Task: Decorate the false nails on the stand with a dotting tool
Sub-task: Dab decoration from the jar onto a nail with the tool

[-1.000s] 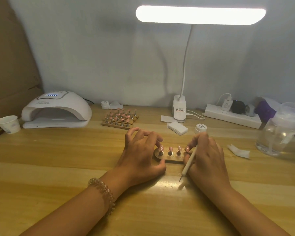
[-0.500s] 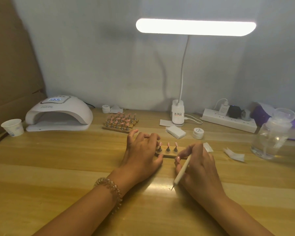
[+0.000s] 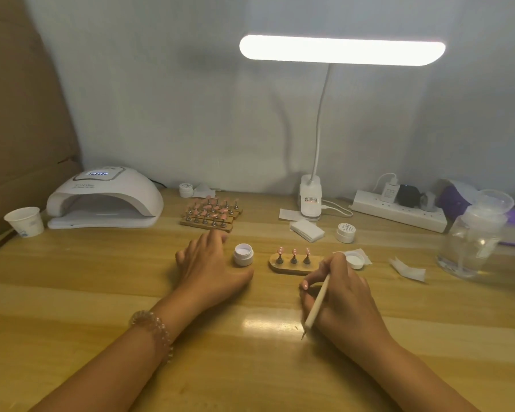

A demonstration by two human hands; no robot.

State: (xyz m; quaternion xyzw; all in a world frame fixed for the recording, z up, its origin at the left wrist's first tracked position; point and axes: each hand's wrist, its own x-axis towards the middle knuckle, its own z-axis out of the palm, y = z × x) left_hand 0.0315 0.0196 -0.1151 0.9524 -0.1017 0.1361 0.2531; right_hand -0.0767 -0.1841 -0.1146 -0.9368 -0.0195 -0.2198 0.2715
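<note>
Since the earlier frames the left hand [image 3: 211, 269] has come off the stand [image 3: 292, 266] and lies flat on the tabletop [image 3: 101, 292] to its left, fingers relaxed and holding nothing. A small open jar [image 3: 243, 254] is uncovered between them; whether the thumb touches it is hard to tell. The right hand [image 3: 342, 295] pinches the dotting tool [image 3: 317, 304] pen-fashion, its fine tip pointing back toward the near edge. The stand sits about mid-tabletop, just beyond the right hand, carrying three pink false nails [image 3: 294, 251] upright on little pegs. Nails and stand look very light and easily shoved, so the stand wants steadying by its bare wooden ends. The tool looks stiff and slim; gripped nearer the tip, it should dot more surely.
</note>
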